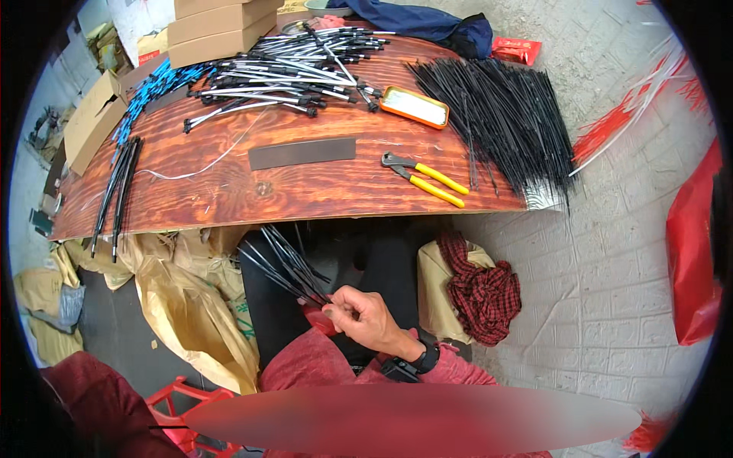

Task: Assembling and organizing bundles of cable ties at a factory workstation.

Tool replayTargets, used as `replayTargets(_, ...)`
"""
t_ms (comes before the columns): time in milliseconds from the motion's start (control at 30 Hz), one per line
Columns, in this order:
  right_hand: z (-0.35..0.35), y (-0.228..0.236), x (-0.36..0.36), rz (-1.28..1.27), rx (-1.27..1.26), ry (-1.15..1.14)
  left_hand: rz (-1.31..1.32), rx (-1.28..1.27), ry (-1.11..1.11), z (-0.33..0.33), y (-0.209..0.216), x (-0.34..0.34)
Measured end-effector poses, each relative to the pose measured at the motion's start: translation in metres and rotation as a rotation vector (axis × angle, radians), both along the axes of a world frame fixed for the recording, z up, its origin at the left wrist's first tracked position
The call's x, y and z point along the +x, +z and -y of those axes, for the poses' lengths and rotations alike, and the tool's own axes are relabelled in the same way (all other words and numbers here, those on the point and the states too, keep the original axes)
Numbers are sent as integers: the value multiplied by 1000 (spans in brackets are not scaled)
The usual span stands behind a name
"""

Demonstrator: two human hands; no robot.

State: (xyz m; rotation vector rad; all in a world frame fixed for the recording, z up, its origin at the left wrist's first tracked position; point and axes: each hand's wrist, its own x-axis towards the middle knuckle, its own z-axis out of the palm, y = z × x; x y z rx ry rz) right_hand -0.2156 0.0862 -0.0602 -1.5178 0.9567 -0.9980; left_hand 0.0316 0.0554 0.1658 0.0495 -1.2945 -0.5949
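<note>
My right hand (365, 317), with a black band and device at the wrist, pinches a small bundle of thin black strips (286, 263). The strips fan out up and to the left above my dark-clad lap, just below the table edge. Of my left arm, a red sleeve (305, 359) reaches toward the bundle's lower end. A brighter red patch lies beside my right fingertips; whether it is my left hand I cannot make out, and its fingers stay hidden.
On the wooden table (206, 187) lie yellow-handled pincers (427, 179), an orange-rimmed tray (416, 106), a dark flat strip (302, 153), a black strip pile (504, 122), silver rods (282, 76) and blue pieces (153, 91). Below are a paper sack (191, 313) and checked cloth (485, 298).
</note>
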Motion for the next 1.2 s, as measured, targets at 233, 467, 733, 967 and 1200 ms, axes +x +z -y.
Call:
replayTargets(233, -2, 5, 7, -70, 28, 18, -119, -58, 54, -23, 7, 34)
replayTargets(467, -5, 3, 12, 31, 94, 17, -116, -68, 114, -49, 31, 61)
replayTargets(733, 8, 7, 6, 79, 161, 44, 491, 1055, 222, -53, -71, 29)
replayTargets(967, -4, -2, 21, -60, 179, 222, 398, 1662, -226, -99, -214, 1)
replayTargets(1200, -24, 5, 32, -80, 132, 387, -138, 1497, -111, -133, -227, -22)
